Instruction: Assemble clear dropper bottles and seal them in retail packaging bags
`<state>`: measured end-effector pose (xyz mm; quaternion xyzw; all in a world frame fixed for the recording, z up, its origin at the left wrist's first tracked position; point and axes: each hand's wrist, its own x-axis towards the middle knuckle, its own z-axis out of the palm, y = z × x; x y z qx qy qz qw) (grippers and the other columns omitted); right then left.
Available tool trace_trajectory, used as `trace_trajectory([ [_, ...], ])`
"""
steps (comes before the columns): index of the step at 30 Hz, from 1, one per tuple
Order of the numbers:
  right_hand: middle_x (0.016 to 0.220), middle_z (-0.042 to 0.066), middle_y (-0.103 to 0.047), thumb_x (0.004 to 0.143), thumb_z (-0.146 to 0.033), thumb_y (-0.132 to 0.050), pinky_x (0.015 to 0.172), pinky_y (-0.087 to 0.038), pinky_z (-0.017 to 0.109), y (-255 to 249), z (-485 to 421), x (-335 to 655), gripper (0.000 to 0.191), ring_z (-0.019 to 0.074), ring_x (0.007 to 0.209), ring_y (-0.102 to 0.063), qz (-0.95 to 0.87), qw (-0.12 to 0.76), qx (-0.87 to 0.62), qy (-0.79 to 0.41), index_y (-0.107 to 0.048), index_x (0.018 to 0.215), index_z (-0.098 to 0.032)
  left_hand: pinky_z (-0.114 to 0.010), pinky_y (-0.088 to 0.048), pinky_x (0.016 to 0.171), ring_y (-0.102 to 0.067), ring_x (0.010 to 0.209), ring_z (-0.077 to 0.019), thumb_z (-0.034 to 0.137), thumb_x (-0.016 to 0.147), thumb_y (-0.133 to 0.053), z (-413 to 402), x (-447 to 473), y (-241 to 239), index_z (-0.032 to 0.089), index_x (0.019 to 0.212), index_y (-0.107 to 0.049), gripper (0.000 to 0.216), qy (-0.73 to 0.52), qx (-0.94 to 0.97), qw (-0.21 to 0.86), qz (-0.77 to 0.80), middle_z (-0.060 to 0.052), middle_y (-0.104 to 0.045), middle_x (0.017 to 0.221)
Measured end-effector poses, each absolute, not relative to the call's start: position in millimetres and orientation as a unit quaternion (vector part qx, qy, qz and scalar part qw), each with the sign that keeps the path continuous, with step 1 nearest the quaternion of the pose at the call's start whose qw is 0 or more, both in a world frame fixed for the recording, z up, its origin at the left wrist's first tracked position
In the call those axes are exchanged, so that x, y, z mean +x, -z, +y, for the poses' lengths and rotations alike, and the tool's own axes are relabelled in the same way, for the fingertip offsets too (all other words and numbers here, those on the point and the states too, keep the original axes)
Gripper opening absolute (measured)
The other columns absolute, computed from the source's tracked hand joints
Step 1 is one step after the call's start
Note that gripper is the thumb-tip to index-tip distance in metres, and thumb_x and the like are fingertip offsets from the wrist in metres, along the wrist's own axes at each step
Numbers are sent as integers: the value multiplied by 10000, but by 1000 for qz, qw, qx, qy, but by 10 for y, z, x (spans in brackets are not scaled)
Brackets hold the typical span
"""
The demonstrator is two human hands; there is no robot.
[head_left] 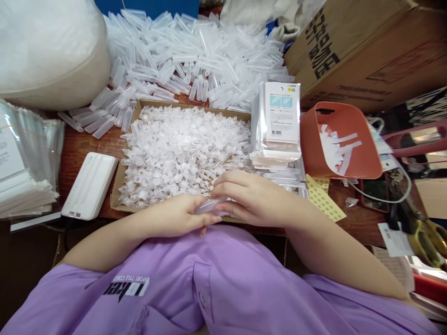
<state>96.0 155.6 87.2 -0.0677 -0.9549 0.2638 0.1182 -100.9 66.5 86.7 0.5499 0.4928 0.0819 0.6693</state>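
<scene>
My left hand and my right hand meet at the near edge of the table, both closed around one small clear plastic tube. Right behind them lies a shallow cardboard tray filled with several small clear plastic caps. A big heap of clear plastic tubes covers the back of the table. A stack of clear packaging bags with printed cards stands just right of the tray, close to my right hand.
A white power bank lies left of the tray. Stacked bags and a large white sack sit at the left. An orange bin with paper strips, yellow sticker sheets, cardboard boxes and scissors crowd the right.
</scene>
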Motion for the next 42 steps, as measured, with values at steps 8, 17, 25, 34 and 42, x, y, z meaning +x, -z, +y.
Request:
trace_trajectory([
  [8,853,80,-614,1008,-345,-395,725,-451,303,-690,1451,959,295,177,780,-551,-935,72,-151,-312,-605,973,-141,-304,-473,724,-682,807,-240,390,927,-461,650,-830,-848,182,924,-604,253,-24,631,520,575,-67,-727,850],
  [17,939,61,-666,958,-340,-566,811,-466,264,-706,1391,1234,195,144,890,-598,-899,229,-125,-351,-588,1037,-164,-301,-457,666,-676,754,-242,468,940,-426,706,-718,-1081,184,863,-606,345,15,672,500,547,-67,-721,823],
  [25,913,33,-671,948,-321,-585,820,-483,280,-600,1200,1546,140,140,872,-611,-835,371,-159,-374,-608,1032,-211,-403,-472,743,-685,918,-351,397,943,-385,796,-316,-1233,141,1065,-625,372,71,730,388,557,-173,-728,1005],
  [34,1265,50,-576,738,-624,-728,944,-520,333,-272,1139,1646,727,193,1161,-606,-413,474,-316,-711,-440,1328,-311,-258,-516,715,-671,847,-165,390,891,-596,1142,227,-1119,169,848,-654,233,-414,371,665,499,-58,-731,976],
  [42,734,-18,-623,729,-718,-659,497,-495,177,-512,1362,1893,559,76,547,-607,-292,346,-299,-840,-561,879,-189,-232,-516,619,-631,684,-125,407,927,-517,1435,544,-1097,154,783,-647,319,-507,197,651,529,-60,-709,894],
])
